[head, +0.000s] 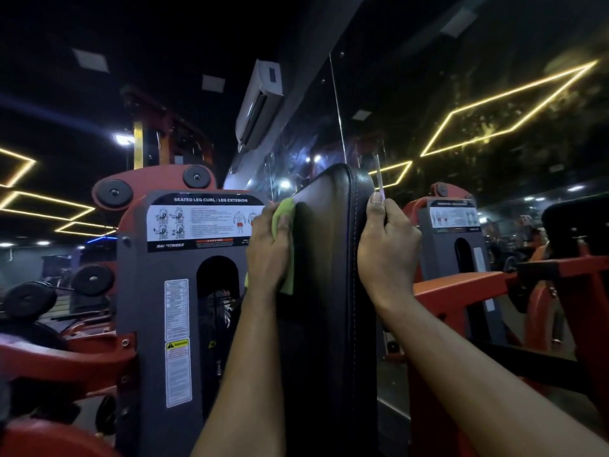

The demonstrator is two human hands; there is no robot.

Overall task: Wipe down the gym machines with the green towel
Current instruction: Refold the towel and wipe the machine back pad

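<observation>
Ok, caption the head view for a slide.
Left hand holds green towel against black pad; right hand grips its edge.

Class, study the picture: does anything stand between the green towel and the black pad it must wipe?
Nothing visible does. The left hand holds the green towel directly against the black pad at its left edge; the right hand grips the pad's right edge, away from the towel.

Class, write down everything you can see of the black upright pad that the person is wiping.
The tall black padded backrest stands upright in the middle of the view. It looks like smooth, slightly glossy leather or vinyl, with a rounded top and a stitched seam running down near its right edge. The left hand holds a green towel against its upper left side; the right hand grips its upper right edge. Its lower end runs out of the picture.
</observation>
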